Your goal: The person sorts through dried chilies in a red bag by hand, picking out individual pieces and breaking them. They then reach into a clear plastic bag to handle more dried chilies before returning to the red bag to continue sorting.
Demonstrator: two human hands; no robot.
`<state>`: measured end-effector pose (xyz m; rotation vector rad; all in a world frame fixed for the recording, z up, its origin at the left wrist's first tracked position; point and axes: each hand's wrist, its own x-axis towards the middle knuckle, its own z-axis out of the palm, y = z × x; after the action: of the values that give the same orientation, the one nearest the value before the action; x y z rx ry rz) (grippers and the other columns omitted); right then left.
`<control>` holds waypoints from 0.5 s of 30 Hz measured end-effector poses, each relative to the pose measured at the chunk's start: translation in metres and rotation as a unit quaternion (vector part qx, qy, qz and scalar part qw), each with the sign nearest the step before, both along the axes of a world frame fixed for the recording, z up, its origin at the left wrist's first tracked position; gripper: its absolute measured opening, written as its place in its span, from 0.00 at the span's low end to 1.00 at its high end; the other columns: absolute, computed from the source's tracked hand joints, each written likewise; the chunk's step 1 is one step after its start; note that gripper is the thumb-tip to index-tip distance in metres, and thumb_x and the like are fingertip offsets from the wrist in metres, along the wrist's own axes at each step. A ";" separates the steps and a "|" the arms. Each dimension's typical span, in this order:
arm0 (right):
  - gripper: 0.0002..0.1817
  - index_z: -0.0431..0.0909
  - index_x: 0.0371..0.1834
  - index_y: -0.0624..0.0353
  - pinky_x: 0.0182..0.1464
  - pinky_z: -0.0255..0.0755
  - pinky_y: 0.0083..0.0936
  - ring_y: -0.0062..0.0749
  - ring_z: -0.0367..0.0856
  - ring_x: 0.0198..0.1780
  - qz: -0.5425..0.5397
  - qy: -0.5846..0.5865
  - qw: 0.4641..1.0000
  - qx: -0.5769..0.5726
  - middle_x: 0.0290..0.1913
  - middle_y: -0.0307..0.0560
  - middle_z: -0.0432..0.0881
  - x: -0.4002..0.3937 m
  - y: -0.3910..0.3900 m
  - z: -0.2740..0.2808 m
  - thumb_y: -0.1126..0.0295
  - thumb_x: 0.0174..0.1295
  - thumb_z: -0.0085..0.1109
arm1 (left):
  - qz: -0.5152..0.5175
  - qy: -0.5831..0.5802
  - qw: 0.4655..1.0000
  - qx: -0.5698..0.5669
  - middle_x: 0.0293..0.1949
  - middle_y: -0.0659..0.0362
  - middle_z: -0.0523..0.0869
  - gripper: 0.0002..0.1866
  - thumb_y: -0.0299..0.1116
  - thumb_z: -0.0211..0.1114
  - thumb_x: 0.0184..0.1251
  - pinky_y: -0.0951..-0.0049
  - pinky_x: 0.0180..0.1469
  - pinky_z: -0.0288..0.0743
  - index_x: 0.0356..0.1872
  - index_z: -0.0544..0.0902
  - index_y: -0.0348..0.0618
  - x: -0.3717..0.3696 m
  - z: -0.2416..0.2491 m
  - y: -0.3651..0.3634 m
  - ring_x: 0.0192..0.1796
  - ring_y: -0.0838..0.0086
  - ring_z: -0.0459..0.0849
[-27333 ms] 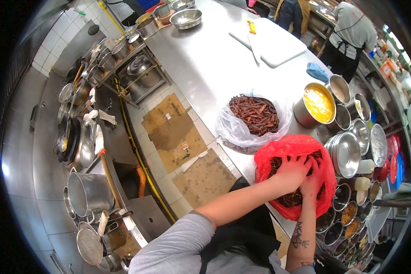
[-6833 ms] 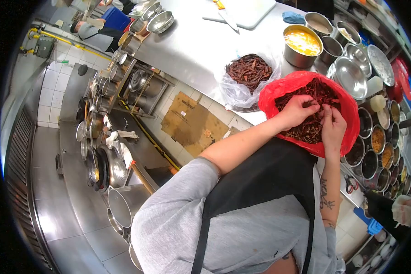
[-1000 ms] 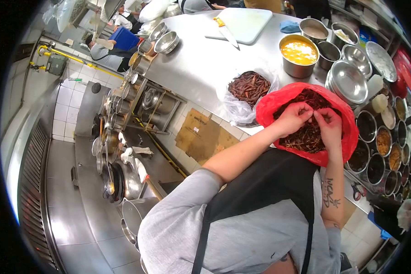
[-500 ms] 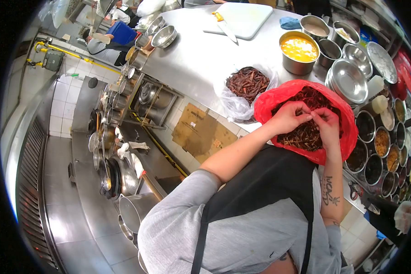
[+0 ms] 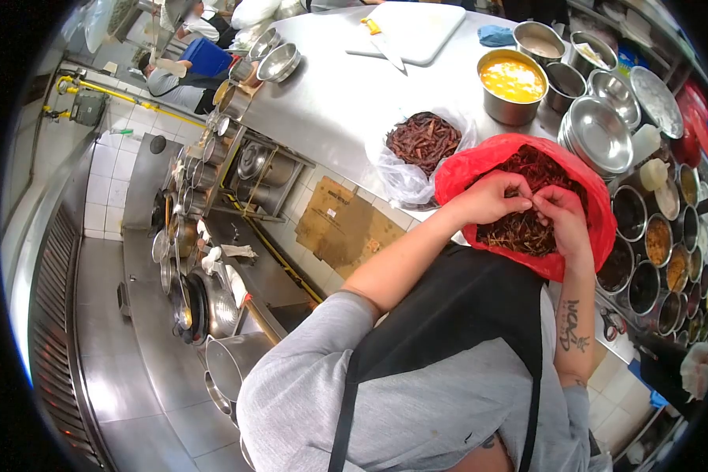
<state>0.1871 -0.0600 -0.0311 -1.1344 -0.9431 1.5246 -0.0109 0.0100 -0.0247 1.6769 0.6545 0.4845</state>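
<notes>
Over a red plastic bag [image 5: 602, 228] full of dried red chillies [image 5: 527, 161], my two hands meet with fingertips nearly touching. My left hand [image 5: 494, 197] is closed in a pinch, thumb against fingers. My right hand [image 5: 560, 211] also pinches, close beside it. Whatever lies between the fingertips is too small to make out. Thin, straw-coloured stems [image 5: 519, 236] show in the near part of the bag, below my hands. Touching the bag's left side is a clear plastic bag [image 5: 397, 177] with darker dried chilli pieces [image 5: 423, 141].
A pot of yellow liquid [image 5: 513, 86] stands behind the red bag. Stacked metal bowls [image 5: 598, 134] and several seasoning containers [image 5: 658, 240] line the right. A knife [image 5: 384, 46] rests on a white cutting board [image 5: 417, 30]. Scissors [image 5: 612, 324] lie at the right edge. Co-workers are far left.
The fingers have shifted slightly against each other, and my right wrist has turned a little. Both hands stay over the red bag. The view has moved slightly.
</notes>
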 end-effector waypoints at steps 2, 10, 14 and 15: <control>0.06 0.81 0.35 0.58 0.31 0.62 0.15 0.14 0.71 0.28 0.015 0.019 1.000 0.001 0.29 0.31 0.78 0.001 0.000 0.000 0.68 0.66 0.64 | -0.018 -0.013 1.000 -0.019 0.34 0.63 0.85 0.06 0.30 0.67 0.70 0.76 0.46 0.76 0.40 0.82 0.39 -0.001 -0.001 0.002 0.41 0.81 0.81; 0.05 0.81 0.42 0.59 0.34 0.67 0.17 0.17 0.74 0.32 -0.071 0.035 0.997 0.017 0.34 0.34 0.80 -0.005 0.001 0.005 0.72 0.66 0.63 | -0.017 -0.043 0.979 -0.200 0.34 0.65 0.81 0.07 0.36 0.61 0.75 0.82 0.30 0.67 0.44 0.77 0.45 -0.006 0.004 -0.001 0.31 0.83 0.74; 0.09 0.81 0.47 0.62 0.42 0.74 0.23 0.22 0.79 0.37 -0.183 -0.198 0.954 0.130 0.37 0.37 0.81 -0.008 0.011 -0.012 0.76 0.63 0.63 | -0.022 -0.113 0.918 -0.380 0.30 0.66 0.76 0.07 0.38 0.59 0.76 0.84 0.23 0.56 0.43 0.74 0.49 -0.013 0.003 0.003 0.26 0.82 0.68; 0.11 0.81 0.47 0.62 0.45 0.75 0.24 0.25 0.80 0.40 -0.145 -0.228 0.954 0.130 0.38 0.39 0.82 -0.006 0.010 -0.010 0.76 0.62 0.64 | -0.024 -0.140 0.899 -0.415 0.29 0.66 0.75 0.07 0.38 0.58 0.76 0.84 0.22 0.54 0.42 0.73 0.49 -0.014 0.003 0.004 0.25 0.82 0.67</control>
<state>0.1808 -0.0501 -0.0408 -1.3888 -1.1835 0.8856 -0.0247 0.0137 -0.0216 0.7905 0.4978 0.3281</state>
